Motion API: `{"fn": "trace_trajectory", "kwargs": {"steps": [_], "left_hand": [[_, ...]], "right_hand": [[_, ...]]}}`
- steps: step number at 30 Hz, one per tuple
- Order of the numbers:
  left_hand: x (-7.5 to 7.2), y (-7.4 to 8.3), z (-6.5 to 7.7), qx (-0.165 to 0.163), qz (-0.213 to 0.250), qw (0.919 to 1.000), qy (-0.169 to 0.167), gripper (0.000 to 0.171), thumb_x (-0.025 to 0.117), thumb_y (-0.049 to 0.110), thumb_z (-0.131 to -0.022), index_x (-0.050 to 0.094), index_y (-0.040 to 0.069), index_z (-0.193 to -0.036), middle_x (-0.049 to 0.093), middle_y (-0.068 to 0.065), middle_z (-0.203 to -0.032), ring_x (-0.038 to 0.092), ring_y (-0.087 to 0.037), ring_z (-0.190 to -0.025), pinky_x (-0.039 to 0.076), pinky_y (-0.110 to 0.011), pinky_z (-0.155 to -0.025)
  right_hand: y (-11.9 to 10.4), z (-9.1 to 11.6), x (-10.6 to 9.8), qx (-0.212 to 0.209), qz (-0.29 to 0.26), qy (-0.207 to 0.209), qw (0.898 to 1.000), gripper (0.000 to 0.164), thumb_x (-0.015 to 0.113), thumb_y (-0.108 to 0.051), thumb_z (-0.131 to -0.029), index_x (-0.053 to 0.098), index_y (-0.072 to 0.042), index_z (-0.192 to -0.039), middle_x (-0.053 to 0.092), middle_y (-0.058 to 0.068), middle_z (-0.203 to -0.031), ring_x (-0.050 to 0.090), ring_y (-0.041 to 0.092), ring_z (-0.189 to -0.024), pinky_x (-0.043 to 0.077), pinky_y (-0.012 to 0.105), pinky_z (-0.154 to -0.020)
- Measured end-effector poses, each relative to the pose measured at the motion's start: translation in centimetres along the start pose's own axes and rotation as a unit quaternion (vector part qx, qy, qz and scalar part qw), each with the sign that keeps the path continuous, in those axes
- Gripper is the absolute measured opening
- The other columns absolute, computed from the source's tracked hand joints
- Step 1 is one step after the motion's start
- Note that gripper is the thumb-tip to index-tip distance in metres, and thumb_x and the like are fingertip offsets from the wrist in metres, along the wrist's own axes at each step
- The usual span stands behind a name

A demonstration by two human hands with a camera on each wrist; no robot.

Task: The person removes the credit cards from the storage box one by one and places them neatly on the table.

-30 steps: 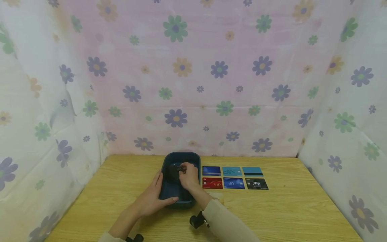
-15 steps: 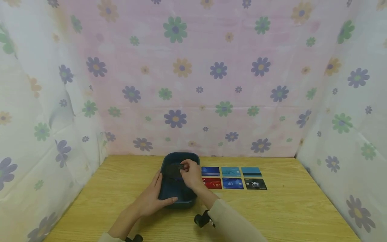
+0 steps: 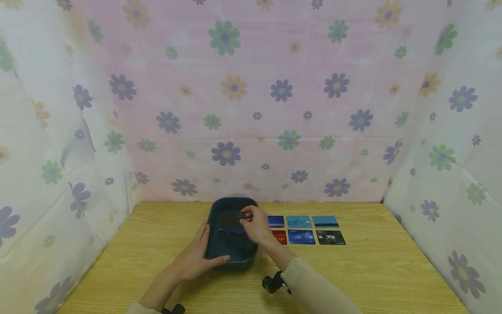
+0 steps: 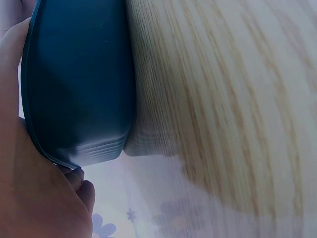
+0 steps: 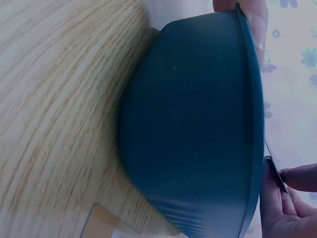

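A dark teal bin stands on the table at centre left in the head view. My left hand rests along its left side, with the fingers on the rim and the thumb reaching over the near edge. Over the bin, my right hand pinches a black card by its right end. The right wrist view has the card edge-on, tilted, between thumb and fingers. A blue strip shows just below the card; what it belongs to is unclear.
Right of the bin, cards lie in two rows on the wooden table: light blue, blue with a black stripe, blue, black "Vip", plus red and dark blue ones partly covered by my right hand.
My right hand has moved right and slightly up with the black card, which now shows more of its face. It now covers parts of two table cards. The left hand stays put.
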State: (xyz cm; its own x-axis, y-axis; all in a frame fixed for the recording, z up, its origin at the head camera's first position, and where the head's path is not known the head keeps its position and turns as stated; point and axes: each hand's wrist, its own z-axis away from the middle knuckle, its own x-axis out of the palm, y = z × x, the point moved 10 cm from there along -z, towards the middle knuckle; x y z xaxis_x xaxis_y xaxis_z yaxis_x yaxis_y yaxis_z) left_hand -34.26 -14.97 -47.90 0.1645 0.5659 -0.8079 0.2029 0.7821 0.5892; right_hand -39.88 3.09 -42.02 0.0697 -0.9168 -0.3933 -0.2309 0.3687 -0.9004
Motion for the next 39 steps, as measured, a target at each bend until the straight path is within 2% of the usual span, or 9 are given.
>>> {"fn": "trace_trajectory", "kwargs": {"steps": [18,27,33,39], "left_hand": [[0.0,0.0,0.1,-0.007,-0.005,1.0,0.002,0.128,0.064,0.079,-0.083,0.0,0.002,-0.164,-0.006,-0.017,-0.171,0.019,-0.046,-0.152,0.031,-0.064,-0.115],[-0.1,0.0,0.1,-0.012,-0.012,0.9999,0.004,0.128,0.064,0.08,-0.082,0.002,0.003,-0.164,-0.004,-0.017,-0.171,0.02,-0.046,-0.152,0.031,-0.064,-0.115],[-0.2,0.0,0.1,-0.012,-0.012,0.9998,0.008,0.128,0.065,0.078,-0.082,0.002,0.002,-0.164,-0.004,-0.017,-0.172,0.023,-0.046,-0.151,0.032,-0.064,-0.115],[-0.1,0.0,0.0,-0.01,-0.015,0.9998,0.008,0.128,0.066,0.077,-0.082,0.002,0.001,-0.164,-0.005,-0.016,-0.172,0.023,-0.047,-0.151,0.032,-0.065,-0.114]], "right_hand": [[0.8,1.2,-1.6,0.014,-0.021,-0.034,0.999,0.021,0.068,0.001,-0.096,0.068,-0.001,-0.117,0.062,0.008,-0.095,0.062,0.019,-0.085,0.058,0.035,-0.078],[0.6,2.0,-2.4,0.007,-0.028,-0.048,0.998,0.022,0.068,0.001,-0.096,0.068,0.0,-0.117,0.064,0.008,-0.096,0.065,0.019,-0.087,0.058,0.036,-0.079],[0.9,2.4,-3.2,0.007,-0.032,-0.055,0.998,0.022,0.067,0.001,-0.096,0.067,0.001,-0.118,0.064,0.01,-0.098,0.066,0.02,-0.088,0.058,0.036,-0.078],[1.7,2.7,-3.9,0.007,-0.034,-0.059,0.998,0.024,0.066,0.003,-0.096,0.066,0.004,-0.12,0.061,0.011,-0.098,0.061,0.02,-0.084,0.053,0.032,-0.071]]}}
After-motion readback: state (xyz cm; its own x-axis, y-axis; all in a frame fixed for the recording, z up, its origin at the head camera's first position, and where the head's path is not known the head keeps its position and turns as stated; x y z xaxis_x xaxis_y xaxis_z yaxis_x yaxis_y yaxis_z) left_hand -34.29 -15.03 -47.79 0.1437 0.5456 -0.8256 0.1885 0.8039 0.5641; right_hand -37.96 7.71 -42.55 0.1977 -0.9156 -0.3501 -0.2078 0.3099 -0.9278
